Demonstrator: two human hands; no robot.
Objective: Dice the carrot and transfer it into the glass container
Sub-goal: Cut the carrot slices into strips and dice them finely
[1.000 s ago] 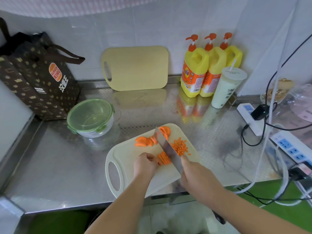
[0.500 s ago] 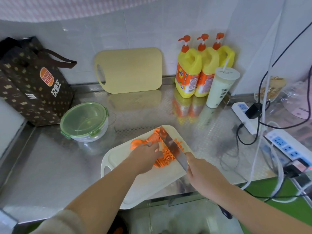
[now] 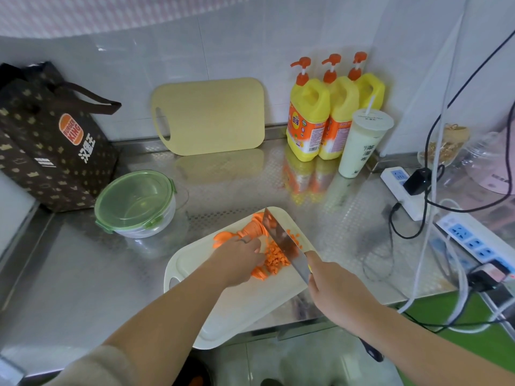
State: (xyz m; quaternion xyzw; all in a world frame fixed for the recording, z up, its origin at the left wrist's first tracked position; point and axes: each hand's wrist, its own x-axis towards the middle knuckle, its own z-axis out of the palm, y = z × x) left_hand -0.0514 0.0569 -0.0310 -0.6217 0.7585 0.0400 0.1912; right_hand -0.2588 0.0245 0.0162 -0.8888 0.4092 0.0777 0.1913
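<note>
A white cutting board (image 3: pixel 242 310) lies at the steel counter's front edge. On it are orange carrot slices (image 3: pixel 249 231) at the far side and a pile of diced carrot (image 3: pixel 274 257) in the middle. My left hand (image 3: pixel 239 257) rests on the carrot pieces, fingers bent over them. My right hand (image 3: pixel 334 291) grips the handle of a cleaver (image 3: pixel 281 240), whose blade stands edge-down on the board just right of the dice. The glass container (image 3: pixel 136 204) with a green clip lid, closed, sits on the counter to the left.
A brown paper bag (image 3: pixel 53 143) stands at the back left. A yellow cutting board (image 3: pixel 211 115) leans on the wall. Three yellow soap bottles (image 3: pixel 331 112) and a lidded drink cup (image 3: pixel 362 143) stand at the back. Power strips (image 3: pixel 473 240) and cables crowd the right.
My left hand slid forward from the near carrot slices onto the pile by the blade. The cleaver shifted toward the board's far right. The view moved slightly left.
</note>
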